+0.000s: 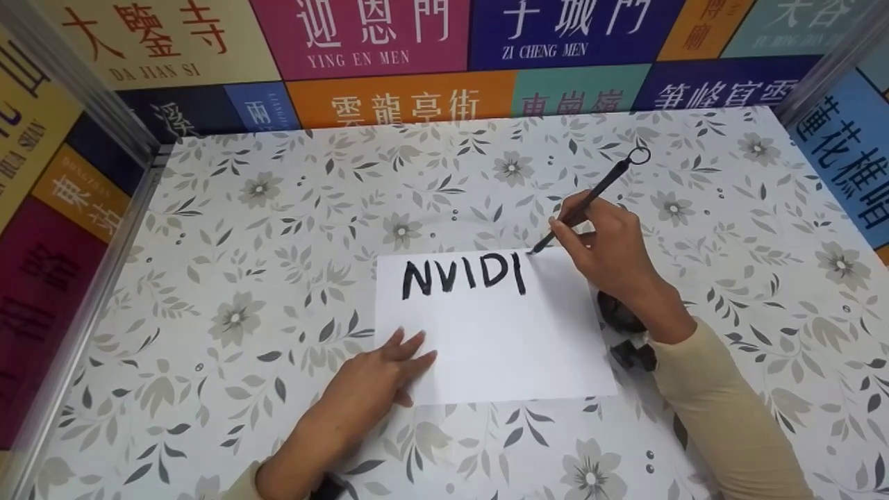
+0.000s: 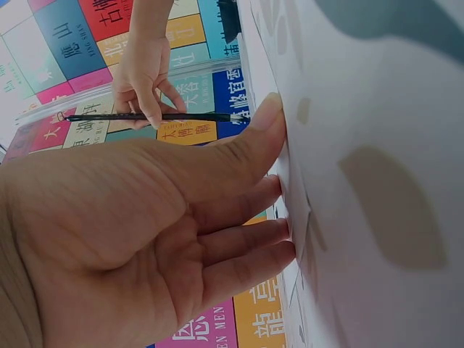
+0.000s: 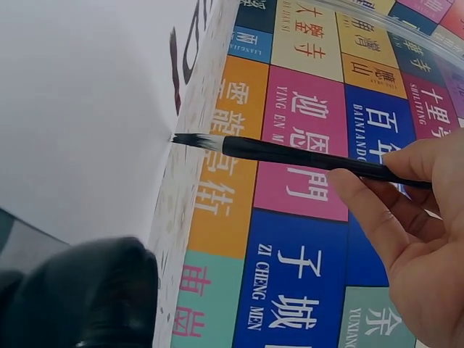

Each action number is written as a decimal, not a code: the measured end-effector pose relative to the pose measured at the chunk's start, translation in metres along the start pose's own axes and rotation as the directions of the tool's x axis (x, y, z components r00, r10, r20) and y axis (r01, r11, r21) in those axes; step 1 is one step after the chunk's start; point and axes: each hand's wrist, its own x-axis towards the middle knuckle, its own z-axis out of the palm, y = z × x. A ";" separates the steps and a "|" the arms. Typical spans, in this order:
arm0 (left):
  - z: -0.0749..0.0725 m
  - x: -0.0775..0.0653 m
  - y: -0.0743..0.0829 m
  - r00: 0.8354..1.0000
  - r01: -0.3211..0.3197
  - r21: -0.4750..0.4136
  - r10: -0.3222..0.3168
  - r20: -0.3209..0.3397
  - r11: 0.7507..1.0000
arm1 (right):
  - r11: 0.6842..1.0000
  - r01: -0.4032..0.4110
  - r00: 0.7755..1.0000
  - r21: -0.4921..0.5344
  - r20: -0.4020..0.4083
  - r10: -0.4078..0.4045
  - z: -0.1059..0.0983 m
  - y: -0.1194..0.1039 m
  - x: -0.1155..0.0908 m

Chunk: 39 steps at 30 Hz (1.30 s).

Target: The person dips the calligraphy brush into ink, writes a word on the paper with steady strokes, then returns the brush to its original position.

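Note:
My right hand (image 1: 608,243) pinches a dark writing brush (image 1: 583,205) that has a hanging loop at its top end. In the right wrist view the brush's bristle tip (image 3: 192,141), inked black with a white base, meets the paper close to its far edge. The white sheet of paper (image 1: 486,354) bears black brush letters (image 1: 465,274) reading "NVIDI", and the tip is just right of the last stroke. My left hand (image 1: 375,375) rests on the paper's left edge, its fingers extended and fingertips touching the sheet (image 2: 297,188).
A round black dish (image 1: 618,312) stands by the paper's right edge, partly hidden under the right wrist. Below it lies a small black object (image 1: 633,355). A floral cloth (image 1: 243,389) covers the table. Panels with colourful lettering (image 1: 375,35) rise behind and at both sides.

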 end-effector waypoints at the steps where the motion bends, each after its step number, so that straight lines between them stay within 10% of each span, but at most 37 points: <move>1: 0.000 0.000 0.000 1.000 0.004 -0.002 -0.004 0.001 1.000 | 1.000 0.001 1.000 -0.003 0.003 -0.001 0.000 0.000 0.000; 39: 0.000 0.001 0.000 0.998 0.045 -0.037 -0.043 0.043 0.998 | 0.996 0.056 0.990 0.072 0.125 -0.065 -0.002 -0.005 0.000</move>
